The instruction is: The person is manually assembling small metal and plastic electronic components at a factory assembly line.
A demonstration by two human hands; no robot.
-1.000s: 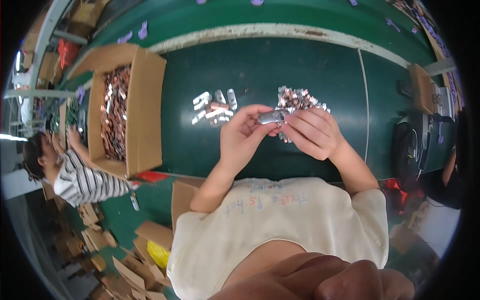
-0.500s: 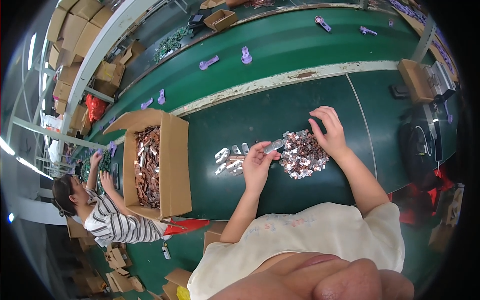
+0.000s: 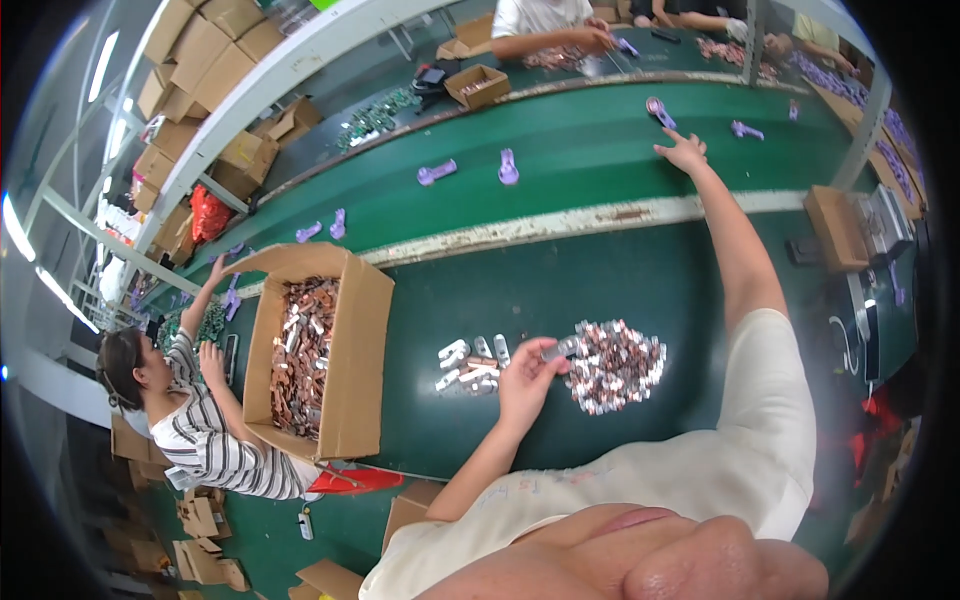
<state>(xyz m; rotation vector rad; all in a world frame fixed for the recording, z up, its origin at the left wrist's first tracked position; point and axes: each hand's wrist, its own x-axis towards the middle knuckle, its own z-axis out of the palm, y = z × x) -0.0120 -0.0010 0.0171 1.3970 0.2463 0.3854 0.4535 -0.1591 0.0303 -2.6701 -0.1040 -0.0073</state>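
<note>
My left hand (image 3: 525, 385) is closed on a flat silver metal piece (image 3: 562, 348) with a rounded end, gripped between thumb and fingers. The piece sits at the left edge of a pile of small silver and copper-coloured metal parts (image 3: 618, 368). To the left of that hand lie several longer silver and copper metal pieces (image 3: 470, 368). My right arm stretches far over the green belt (image 3: 580, 130). There my right hand (image 3: 685, 153) has its fingers spread, just short of a purple plastic part with a round head (image 3: 659, 110).
A cardboard box (image 3: 360, 350) full of metal pieces stands on the left of the table. More purple parts (image 3: 437, 173) lie along the belt, behind a worn white rail (image 3: 480, 238). A co-worker in stripes (image 3: 215, 425) sits at left; other people work across the belt.
My right hand has left the pile of small parts and reached forward over the belt. My left hand keeps hold of the metal piece. The view has tilted up, showing people opposite.
</note>
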